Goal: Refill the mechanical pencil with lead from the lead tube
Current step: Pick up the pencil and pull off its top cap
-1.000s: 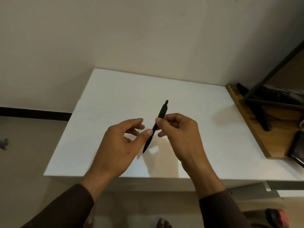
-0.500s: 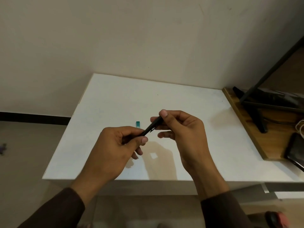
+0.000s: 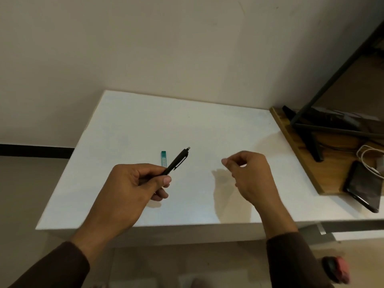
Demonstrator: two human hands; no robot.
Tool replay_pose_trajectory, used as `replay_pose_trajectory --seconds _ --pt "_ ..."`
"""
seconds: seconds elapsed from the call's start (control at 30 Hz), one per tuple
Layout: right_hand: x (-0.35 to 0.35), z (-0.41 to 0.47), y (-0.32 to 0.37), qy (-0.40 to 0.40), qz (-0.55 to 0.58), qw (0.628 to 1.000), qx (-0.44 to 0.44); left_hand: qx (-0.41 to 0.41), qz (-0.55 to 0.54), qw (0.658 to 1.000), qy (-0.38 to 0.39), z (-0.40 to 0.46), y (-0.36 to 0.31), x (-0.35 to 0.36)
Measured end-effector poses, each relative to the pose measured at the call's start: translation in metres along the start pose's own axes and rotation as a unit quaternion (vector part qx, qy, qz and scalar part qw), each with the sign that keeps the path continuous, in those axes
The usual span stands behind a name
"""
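My left hand (image 3: 133, 183) grips the lower part of a black mechanical pencil (image 3: 177, 161) above the white table (image 3: 207, 129). The pencil slants up and to the right, its clip facing right, and a small pale end shows at its top. A teal lead tube (image 3: 163, 158) lies flat on the table just behind the pencil, partly hidden by my left fingers. Off to the right, clear of the pencil, my right hand (image 3: 248, 175) hovers with thumb and forefinger pinched together. I cannot make out anything between those fingertips.
A wooden board (image 3: 311, 163) lies along the table's right edge, with a black stand (image 3: 311, 129), a dark phone (image 3: 365, 186) and a white cable (image 3: 369, 156) on it. A wall runs behind the table. The table's front edge is right under my wrists.
My right hand has let go of the pencil and drawn away to the right, fingers pinched. The pencil is now in my left hand alone, with a pale end showing.
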State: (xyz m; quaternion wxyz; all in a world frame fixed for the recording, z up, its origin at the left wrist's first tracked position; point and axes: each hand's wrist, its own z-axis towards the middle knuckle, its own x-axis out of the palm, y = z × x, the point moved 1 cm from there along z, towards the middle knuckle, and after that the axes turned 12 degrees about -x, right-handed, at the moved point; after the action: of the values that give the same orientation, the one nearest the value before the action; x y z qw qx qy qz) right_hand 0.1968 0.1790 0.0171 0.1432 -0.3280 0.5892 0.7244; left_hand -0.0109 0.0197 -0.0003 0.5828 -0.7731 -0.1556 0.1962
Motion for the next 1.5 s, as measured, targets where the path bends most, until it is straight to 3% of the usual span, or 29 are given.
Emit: replay_pose_trajectory --seconds 0.13,0.37,0.43,0.53,0.63,0.87,1.03,1.3,1.4,1.5 --pt "0.004 0.001 -0.022 0.004 -0.101 0.994 0.040 -0.006 -0.001 1.000 0.000 0.002 0.003 0.002" --pt "0.006 0.000 -0.018 0.005 -0.129 0.991 0.045 -0.014 0.001 1.000 0.005 0.001 0.003 0.001" --pt "0.005 -0.004 -0.008 -0.032 -0.137 0.990 0.012 -0.015 0.002 1.000 0.006 0.001 0.001 0.002" --pt "0.010 -0.011 0.021 -0.074 0.028 0.992 -0.097 -0.014 -0.001 1.000 0.008 0.001 -0.001 0.004" --pt "0.023 -0.020 0.046 0.030 0.236 0.967 -0.091 -0.003 0.009 1.000 0.012 -0.002 -0.003 0.006" --pt "0.024 -0.023 0.051 0.080 0.356 0.930 -0.042 0.011 0.033 0.999 0.011 -0.005 -0.004 0.003" --pt "0.024 -0.024 0.054 0.084 0.314 0.944 -0.064 0.013 0.043 0.999 0.010 -0.005 -0.007 0.004" --pt "0.007 -0.019 0.052 0.079 0.311 0.947 -0.021 -0.008 0.036 0.999 0.006 -0.006 -0.008 0.006" --pt "-0.013 -0.013 0.034 0.035 0.199 0.979 -0.027 -0.026 -0.005 1.000 0.002 -0.006 -0.008 0.002" --pt "-0.026 -0.009 0.012 0.043 0.025 0.998 -0.023 -0.038 -0.009 0.999 -0.012 -0.006 -0.008 -0.001"
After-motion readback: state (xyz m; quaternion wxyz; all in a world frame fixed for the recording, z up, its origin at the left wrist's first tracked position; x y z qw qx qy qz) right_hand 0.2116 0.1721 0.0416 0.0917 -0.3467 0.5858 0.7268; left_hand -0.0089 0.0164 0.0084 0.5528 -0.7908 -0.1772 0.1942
